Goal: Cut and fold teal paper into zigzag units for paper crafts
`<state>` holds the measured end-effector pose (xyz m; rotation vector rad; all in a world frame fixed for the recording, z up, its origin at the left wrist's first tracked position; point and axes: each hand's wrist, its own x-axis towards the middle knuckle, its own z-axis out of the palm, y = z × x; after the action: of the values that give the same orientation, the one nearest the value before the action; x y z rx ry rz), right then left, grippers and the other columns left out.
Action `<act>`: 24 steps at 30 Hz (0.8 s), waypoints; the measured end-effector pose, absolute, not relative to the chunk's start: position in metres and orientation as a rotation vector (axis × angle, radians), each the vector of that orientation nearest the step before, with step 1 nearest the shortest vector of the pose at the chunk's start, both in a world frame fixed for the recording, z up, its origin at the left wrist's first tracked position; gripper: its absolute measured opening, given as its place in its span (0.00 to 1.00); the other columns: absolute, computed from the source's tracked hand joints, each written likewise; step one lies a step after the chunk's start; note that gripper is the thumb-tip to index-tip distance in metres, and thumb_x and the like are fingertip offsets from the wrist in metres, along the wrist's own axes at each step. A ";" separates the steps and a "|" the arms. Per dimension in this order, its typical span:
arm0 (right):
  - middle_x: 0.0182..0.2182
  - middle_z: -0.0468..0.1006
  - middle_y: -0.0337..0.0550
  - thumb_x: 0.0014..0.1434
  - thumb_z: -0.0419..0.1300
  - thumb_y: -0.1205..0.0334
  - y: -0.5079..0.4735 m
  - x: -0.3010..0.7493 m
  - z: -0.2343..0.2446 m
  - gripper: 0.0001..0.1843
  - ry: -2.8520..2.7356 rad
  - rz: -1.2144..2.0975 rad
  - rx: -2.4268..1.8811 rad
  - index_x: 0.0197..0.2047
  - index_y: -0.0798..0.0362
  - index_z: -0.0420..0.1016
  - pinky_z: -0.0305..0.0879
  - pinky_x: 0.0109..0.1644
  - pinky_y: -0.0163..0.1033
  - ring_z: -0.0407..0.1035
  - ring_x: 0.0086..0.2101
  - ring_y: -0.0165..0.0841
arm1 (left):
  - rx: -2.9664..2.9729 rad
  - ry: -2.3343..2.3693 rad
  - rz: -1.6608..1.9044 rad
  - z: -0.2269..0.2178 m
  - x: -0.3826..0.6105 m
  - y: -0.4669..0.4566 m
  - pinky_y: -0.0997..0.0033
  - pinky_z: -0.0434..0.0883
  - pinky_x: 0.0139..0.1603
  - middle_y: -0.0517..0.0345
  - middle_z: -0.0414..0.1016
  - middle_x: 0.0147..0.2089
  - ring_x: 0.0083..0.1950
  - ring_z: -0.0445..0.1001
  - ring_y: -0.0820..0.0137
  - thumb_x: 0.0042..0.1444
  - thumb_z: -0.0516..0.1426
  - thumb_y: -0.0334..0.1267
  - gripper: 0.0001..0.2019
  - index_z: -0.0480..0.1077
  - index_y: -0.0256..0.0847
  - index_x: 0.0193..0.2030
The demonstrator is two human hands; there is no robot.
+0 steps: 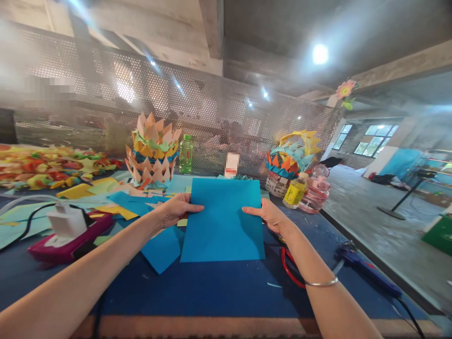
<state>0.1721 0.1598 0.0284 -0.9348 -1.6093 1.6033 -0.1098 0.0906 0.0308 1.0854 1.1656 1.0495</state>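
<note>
Both hands are working as a pair here, set apart at opposite sides: the left hand (179, 209) is pinching one side edge of a bright blue sheet (224, 235), and the right hand (274, 217) is gripping the other, each thumb lying across the upper face. The sheet is sitting front and centre over the table (212, 294), and it's looking whole, with no cut or crease showing, so I'm judging this piece to be at an early point, any shaping not yet done. Further along, a tiered stack of pointed paper bands (153, 157) is standing beyond the left hand, looking well built up, and a second pointed-paper piece (282, 165) is rising on the right, while cut scraps (52, 167) are heaping at far left. Now for what's hiding: the fingers behind the sheet aren't showing, and I can't tell whether its near edge is touching the table. A loose blue piece (160, 249) is slipping partly out of sight underneath, a red-handled tool (292, 272) is disappearing behind the right forearm, its working end unclear, and pixelation is masking a patch just past the sheet's far edge.
</note>
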 end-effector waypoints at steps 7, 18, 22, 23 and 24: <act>0.37 0.84 0.43 0.35 0.76 0.57 0.169 0.176 0.016 0.26 -1.607 1.677 -0.893 0.41 0.49 0.82 0.72 0.47 0.49 0.78 0.39 0.43 | 1.019 1.252 1.129 0.030 -0.109 0.092 0.69 0.75 0.33 0.54 0.80 0.26 0.28 0.77 0.67 0.34 0.73 0.33 0.12 0.77 0.35 0.26; 0.28 0.81 0.41 0.36 0.72 0.62 0.158 0.179 0.030 0.17 -1.637 1.588 -0.873 0.35 0.51 0.85 0.65 0.31 0.37 0.70 0.25 0.31 | 1.061 1.167 1.086 0.040 -0.111 0.089 0.71 0.77 0.33 0.50 0.83 0.34 0.30 0.79 0.65 0.33 0.67 0.28 0.14 0.82 0.39 0.32; 0.28 0.82 0.40 0.37 0.72 0.60 0.159 0.178 0.028 0.17 -1.623 1.568 -0.871 0.35 0.50 0.84 0.65 0.31 0.36 0.70 0.25 0.31 | 1.050 1.208 1.107 0.042 -0.110 0.088 0.70 0.78 0.34 0.52 0.83 0.39 0.32 0.79 0.65 0.31 0.66 0.28 0.13 0.82 0.39 0.29; 0.29 0.82 0.40 0.38 0.72 0.60 0.160 0.179 0.028 0.17 -1.618 1.573 -0.870 0.35 0.49 0.84 0.66 0.31 0.36 0.70 0.26 0.31 | 1.051 1.206 1.105 0.042 -0.110 0.088 0.70 0.78 0.34 0.52 0.83 0.39 0.32 0.79 0.65 0.31 0.65 0.27 0.13 0.82 0.38 0.29; 0.29 0.82 0.41 0.38 0.73 0.59 0.161 0.179 0.027 0.17 -1.613 1.582 -0.868 0.35 0.49 0.84 0.66 0.31 0.37 0.70 0.26 0.31 | 1.056 1.194 1.096 0.042 -0.111 0.088 0.71 0.77 0.35 0.52 0.83 0.39 0.32 0.79 0.64 0.31 0.64 0.26 0.13 0.82 0.38 0.29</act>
<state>0.1790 0.1610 0.0269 -0.8680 -1.6126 1.5816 -0.1106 0.0877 0.0423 1.0557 1.1938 1.0963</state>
